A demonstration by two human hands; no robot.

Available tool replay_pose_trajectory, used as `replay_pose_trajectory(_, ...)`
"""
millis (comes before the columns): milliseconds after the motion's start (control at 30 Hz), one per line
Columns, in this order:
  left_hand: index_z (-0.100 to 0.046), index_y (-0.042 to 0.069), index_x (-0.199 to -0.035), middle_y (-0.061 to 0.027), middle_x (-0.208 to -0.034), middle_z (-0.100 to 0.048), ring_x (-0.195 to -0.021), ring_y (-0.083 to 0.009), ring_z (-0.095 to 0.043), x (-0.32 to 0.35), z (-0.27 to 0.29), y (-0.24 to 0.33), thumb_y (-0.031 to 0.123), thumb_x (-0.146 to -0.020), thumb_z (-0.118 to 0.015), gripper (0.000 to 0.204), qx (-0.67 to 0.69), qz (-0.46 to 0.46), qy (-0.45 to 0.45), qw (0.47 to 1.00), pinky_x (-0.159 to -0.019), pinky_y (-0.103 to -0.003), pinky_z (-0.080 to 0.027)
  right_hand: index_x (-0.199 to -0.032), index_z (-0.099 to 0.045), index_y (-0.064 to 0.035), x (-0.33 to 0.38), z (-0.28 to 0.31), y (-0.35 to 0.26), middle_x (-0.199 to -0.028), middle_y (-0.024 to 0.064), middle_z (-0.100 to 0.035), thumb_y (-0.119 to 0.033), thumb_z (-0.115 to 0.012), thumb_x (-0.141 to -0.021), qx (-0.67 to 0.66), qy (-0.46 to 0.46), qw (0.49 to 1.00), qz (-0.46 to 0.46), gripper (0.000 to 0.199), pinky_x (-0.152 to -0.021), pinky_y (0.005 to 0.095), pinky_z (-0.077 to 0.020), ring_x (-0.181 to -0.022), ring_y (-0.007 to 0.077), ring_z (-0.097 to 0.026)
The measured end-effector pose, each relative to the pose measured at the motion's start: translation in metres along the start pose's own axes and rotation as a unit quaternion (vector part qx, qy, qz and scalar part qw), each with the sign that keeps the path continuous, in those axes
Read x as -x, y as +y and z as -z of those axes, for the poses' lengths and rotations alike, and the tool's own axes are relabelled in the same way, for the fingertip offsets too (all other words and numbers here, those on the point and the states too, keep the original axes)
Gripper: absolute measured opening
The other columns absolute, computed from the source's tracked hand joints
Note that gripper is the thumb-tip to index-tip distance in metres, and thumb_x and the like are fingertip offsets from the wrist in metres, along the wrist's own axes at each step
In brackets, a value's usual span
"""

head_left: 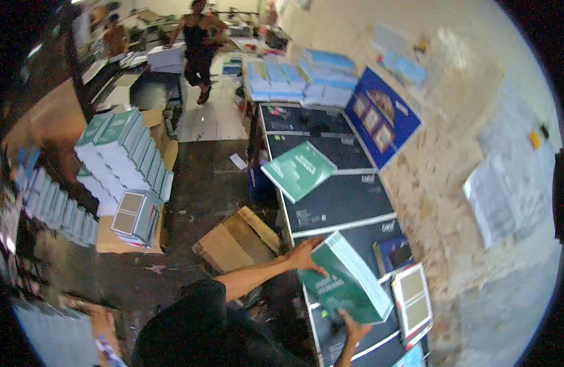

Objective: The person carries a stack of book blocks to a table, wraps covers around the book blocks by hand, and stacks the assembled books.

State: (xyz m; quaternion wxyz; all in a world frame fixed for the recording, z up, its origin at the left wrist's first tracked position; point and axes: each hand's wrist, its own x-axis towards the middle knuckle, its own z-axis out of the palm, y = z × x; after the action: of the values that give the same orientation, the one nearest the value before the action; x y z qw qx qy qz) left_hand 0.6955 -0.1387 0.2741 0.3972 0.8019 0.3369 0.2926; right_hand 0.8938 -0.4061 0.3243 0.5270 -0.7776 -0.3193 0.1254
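Note:
A small stack of green books (337, 290) with white page edges is tilted over the dark table (340, 202). My left hand (305, 258) grips its far left side, thumb lying on the top cover. At the near edge, my right hand (355, 329) is closed on the same stack, its thumb on top and its other fingers mostly hidden. Farther along the table lies a single green book (299, 171), turned at an angle and overhanging the left edge. To the right of the stack are a dark blue item (393, 254) and a white-bordered book or board (411, 303).
Blue-and-white stacks (276, 79) fill the table's far end; a blue panel (383, 116) leans on the wall. An open cardboard box (239, 241) sits on the floor left of the table. Tall green-topped book stacks (126, 156) stand farther left. A person (199, 46) is beyond.

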Motion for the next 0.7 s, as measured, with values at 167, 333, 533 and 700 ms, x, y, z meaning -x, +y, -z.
replay_pose_trajectory(167,-0.058,-0.007,-0.117,-0.0272,-0.109,-0.064,-0.102,-0.0373,-0.064,0.067,0.068,0.047,0.081,-0.046,-0.075,0.114,0.030,0.120,-0.096,0.988,-0.091,-0.044,-0.050,-0.119,-0.059,0.0055,0.074,-0.013,-0.021,-0.115,0.0152,-0.065,-0.019,-0.094,-0.050,0.015,-0.033,0.995,-0.088,0.082,-0.092,0.0395,-0.0500,-0.100,0.0285,-0.062)
replay_pose_trajectory(333,-0.061,-0.009,-0.114,-0.0265,-0.108,-0.064,-0.108,-0.0399,-0.060,0.201,0.123,-0.025,0.084,-0.044,-0.073,0.117,0.025,0.249,-0.036,0.968,-0.093,-0.045,-0.048,-0.121,-0.058,0.0068,0.151,-0.084,-0.092,-0.116,0.0161,-0.064,-0.010,-0.087,-0.063,-0.143,-0.135,0.973,-0.123,0.067,-0.094,0.0387,-0.0486,-0.100,0.0280,-0.061)
replay_pose_trajectory(533,-0.064,-0.007,-0.112,-0.0266,-0.109,-0.063,-0.109,-0.0401,-0.059,0.324,0.214,-0.053,0.088,-0.046,-0.068,0.116,0.027,0.360,0.053,0.931,-0.094,-0.045,-0.047,-0.120,-0.059,0.0078,0.190,-0.144,-0.130,-0.116,0.0165,-0.065,-0.010,-0.082,-0.074,-0.144,-0.271,0.946,-0.107,0.054,-0.095,0.0383,-0.0469,-0.101,0.0272,-0.061)
replay_pose_trajectory(700,-0.067,0.007,-0.117,-0.0243,-0.105,-0.068,-0.102,-0.0389,-0.065,0.461,0.291,-0.047,0.087,-0.056,-0.063,0.101,0.022,0.412,0.169,0.895,-0.091,-0.044,-0.050,-0.117,-0.062,0.0087,0.247,-0.232,-0.176,-0.115,0.0146,-0.065,-0.020,-0.076,-0.082,0.000,-0.422,0.906,-0.025,0.047,-0.093,0.0350,-0.0452,-0.103,0.0237,-0.060)
